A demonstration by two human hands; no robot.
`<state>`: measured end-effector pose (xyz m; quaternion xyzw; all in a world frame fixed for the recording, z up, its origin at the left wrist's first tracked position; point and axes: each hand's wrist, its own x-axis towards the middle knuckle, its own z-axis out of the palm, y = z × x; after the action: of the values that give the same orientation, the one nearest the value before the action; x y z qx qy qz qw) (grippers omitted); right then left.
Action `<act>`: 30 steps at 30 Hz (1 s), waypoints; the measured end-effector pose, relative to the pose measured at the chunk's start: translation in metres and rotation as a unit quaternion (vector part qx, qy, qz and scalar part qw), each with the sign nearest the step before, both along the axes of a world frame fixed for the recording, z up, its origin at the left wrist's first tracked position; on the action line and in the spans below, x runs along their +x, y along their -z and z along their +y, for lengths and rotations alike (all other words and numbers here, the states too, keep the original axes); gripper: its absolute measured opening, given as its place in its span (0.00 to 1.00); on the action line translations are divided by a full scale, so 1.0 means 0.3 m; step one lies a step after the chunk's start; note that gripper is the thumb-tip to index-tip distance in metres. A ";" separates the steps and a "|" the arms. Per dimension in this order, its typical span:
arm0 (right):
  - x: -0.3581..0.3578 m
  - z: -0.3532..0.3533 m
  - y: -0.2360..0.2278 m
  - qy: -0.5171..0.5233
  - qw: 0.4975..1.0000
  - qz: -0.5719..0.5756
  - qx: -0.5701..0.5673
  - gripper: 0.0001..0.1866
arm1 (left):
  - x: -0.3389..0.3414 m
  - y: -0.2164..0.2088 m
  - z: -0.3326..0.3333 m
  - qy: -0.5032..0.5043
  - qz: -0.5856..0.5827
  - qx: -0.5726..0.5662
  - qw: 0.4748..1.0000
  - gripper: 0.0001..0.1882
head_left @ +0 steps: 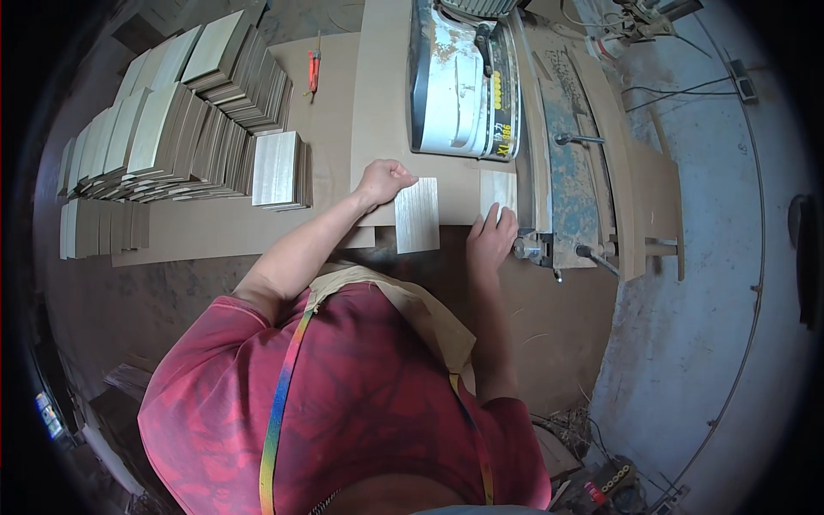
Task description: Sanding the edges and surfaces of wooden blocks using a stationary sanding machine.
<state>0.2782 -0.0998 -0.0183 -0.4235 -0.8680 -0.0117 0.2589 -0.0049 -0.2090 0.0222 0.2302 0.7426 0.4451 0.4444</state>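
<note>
My left hand (384, 183) pinches the upper left corner of a thin, pale wooden board (418, 216). The board's near end sticks out past the worktable's front edge. To the right, my right hand (493, 239) rests its spread fingers on the near end of a second small wooden board (498, 189). That board lies flat on the brown tabletop, just in front of a white machine housing (463, 94). My right fingertips cover part of it.
Tall stacks of similar boards (163, 137) fill the table's left side, with a shorter stack (276, 168) nearer my left arm. A red-handled tool (314, 73) lies behind. At right stand a dusty machine bed (573, 172) with lever handles and a wall (712, 215) with cables.
</note>
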 end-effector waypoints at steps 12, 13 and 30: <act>-0.189 -0.022 -0.082 -0.119 0.982 0.081 -0.125 0.33 | 0.025 0.017 0.033 -0.087 -0.241 0.097 0.962 0.07; -0.165 -0.112 -0.125 -0.155 0.974 0.061 -0.155 0.35 | 0.062 0.011 0.014 -0.104 -0.264 0.110 0.953 0.07; -0.031 0.174 0.031 -0.020 0.998 0.039 0.045 0.25 | 0.134 0.100 -0.073 0.010 -0.418 0.115 0.901 0.06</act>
<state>0.2689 -0.0476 -0.0275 -0.3940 -0.8643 -0.0293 0.3113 0.0353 -0.2308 -0.0076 0.0800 0.4299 0.5784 0.6886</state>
